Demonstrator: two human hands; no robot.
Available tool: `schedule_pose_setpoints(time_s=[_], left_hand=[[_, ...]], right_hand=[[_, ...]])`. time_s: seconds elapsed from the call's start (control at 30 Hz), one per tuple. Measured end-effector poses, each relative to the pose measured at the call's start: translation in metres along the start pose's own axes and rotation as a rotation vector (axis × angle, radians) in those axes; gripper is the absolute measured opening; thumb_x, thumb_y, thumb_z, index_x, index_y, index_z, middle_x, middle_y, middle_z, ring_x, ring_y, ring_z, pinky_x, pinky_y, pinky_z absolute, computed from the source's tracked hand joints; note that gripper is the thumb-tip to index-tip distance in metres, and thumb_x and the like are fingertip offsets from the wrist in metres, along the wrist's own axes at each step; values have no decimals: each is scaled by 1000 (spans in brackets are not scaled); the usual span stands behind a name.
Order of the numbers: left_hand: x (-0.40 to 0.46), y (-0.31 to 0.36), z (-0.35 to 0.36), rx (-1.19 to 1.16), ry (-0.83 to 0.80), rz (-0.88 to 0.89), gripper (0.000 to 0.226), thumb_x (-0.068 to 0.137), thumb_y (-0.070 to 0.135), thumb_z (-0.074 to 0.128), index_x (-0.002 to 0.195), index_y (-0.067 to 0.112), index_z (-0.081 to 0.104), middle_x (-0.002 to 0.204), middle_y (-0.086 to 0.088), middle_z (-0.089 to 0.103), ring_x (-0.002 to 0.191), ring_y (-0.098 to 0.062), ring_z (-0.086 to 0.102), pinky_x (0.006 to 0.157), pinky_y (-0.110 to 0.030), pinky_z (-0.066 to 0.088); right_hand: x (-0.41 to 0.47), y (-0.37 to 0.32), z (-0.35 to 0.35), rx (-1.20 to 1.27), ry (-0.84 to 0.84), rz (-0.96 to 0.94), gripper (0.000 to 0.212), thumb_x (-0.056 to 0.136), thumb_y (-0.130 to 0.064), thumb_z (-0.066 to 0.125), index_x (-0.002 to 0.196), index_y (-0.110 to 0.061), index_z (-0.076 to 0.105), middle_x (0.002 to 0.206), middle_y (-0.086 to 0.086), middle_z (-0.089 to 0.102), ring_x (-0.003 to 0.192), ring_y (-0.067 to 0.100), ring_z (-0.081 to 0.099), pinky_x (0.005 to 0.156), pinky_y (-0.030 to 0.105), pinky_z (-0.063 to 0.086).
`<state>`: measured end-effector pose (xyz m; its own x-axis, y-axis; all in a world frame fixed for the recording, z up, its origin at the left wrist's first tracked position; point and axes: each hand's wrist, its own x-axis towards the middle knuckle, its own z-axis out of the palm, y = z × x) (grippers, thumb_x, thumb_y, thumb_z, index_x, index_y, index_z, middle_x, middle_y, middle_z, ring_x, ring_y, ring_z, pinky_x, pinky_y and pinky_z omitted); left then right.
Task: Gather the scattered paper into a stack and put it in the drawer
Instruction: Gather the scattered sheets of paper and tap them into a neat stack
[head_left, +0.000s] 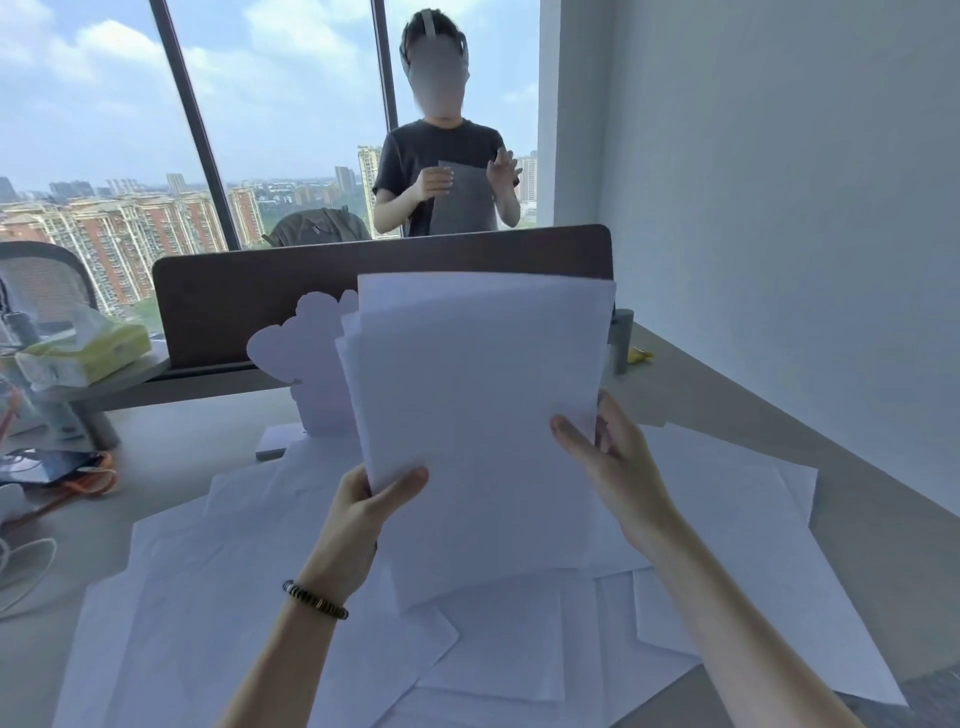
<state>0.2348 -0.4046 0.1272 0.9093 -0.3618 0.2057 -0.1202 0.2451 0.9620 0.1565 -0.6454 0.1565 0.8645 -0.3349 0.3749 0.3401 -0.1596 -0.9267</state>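
I hold a loose stack of white paper (478, 395) upright above the desk, its sheets fanned unevenly at the top. My left hand (369, 514) pinches the stack's lower left corner, thumb in front. My right hand (613, 462) grips the right edge, fingers spread across the sheets. Several more white sheets (291, 597) lie scattered and overlapping on the desk beneath the stack, reaching toward the right (727, 519). No drawer is in view.
A brown divider panel (249, 291) stands at the desk's far edge, with a flower-shaped white card stand (306, 358) in front of it. Tissue pack (88, 348), cables and clutter crowd the left. Another person (447, 176) stands beyond the divider holding paper. A white wall runs along the right.
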Motion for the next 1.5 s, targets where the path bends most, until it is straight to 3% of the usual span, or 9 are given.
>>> schedule_pose_setpoints(time_s=[0.4,0.67,0.83,0.93,1.03,1.13,1.27,1.37,1.5], left_hand=[[1,-9,14,-3,52,15,19,81,21,80,99,28,81,113,-4,76,112,-23,69,103,-46,49],[14,-29,6,228,29,-136,44,67,77,69,92,42,77,100,0,63,94,-18,53,84,-39,39],[25,-36,3,259,47,-314,29,98,36,59,105,12,72,85,-2,76,77,-17,71,65,-27,58],[20,-46,0,216,93,-469,24,100,23,57,102,3,70,75,-6,77,63,-21,74,52,-30,61],[18,-59,-8,211,121,-571,28,98,23,59,113,1,67,95,-16,75,81,-31,71,61,-35,61],[21,-67,-10,215,132,-619,34,96,27,63,117,0,65,110,-22,72,97,-38,69,78,-44,58],[26,-73,-4,236,131,-635,34,95,28,65,116,2,66,113,-21,71,103,-39,68,93,-55,54],[28,-74,3,233,142,-638,28,95,26,65,112,4,67,110,-20,72,102,-38,67,95,-54,52],[28,-72,8,222,143,-638,25,97,25,63,106,3,68,104,-21,72,94,-38,68,84,-49,56]], right_hand=[[2,13,14,22,68,3,22,98,-22,59,116,-35,58,117,-17,70,115,5,63,101,35,48],[-2,48,10,-135,8,169,31,99,-12,46,120,-32,57,113,-13,71,109,7,65,96,34,49],[6,57,-7,-475,-62,274,22,100,-28,47,84,-15,51,75,-5,53,78,21,54,64,33,35],[3,73,-30,-1003,42,280,35,102,-45,41,104,-18,62,108,9,65,109,31,60,84,37,42],[-5,90,-56,-1367,-54,640,74,97,-68,20,154,-21,27,157,28,27,144,44,28,112,64,20],[-10,101,-64,-1377,-131,811,86,90,-78,15,159,-29,0,163,28,4,150,47,7,112,70,8],[-10,107,-55,-1323,-181,601,79,96,-69,26,159,-26,5,163,22,13,150,38,18,115,54,22],[-9,103,-54,-1201,-115,538,75,100,-60,34,159,-18,14,162,25,13,149,39,18,118,46,25],[-7,106,-70,-1391,-47,675,85,94,-72,25,158,-18,12,160,35,5,150,48,5,117,62,5]])
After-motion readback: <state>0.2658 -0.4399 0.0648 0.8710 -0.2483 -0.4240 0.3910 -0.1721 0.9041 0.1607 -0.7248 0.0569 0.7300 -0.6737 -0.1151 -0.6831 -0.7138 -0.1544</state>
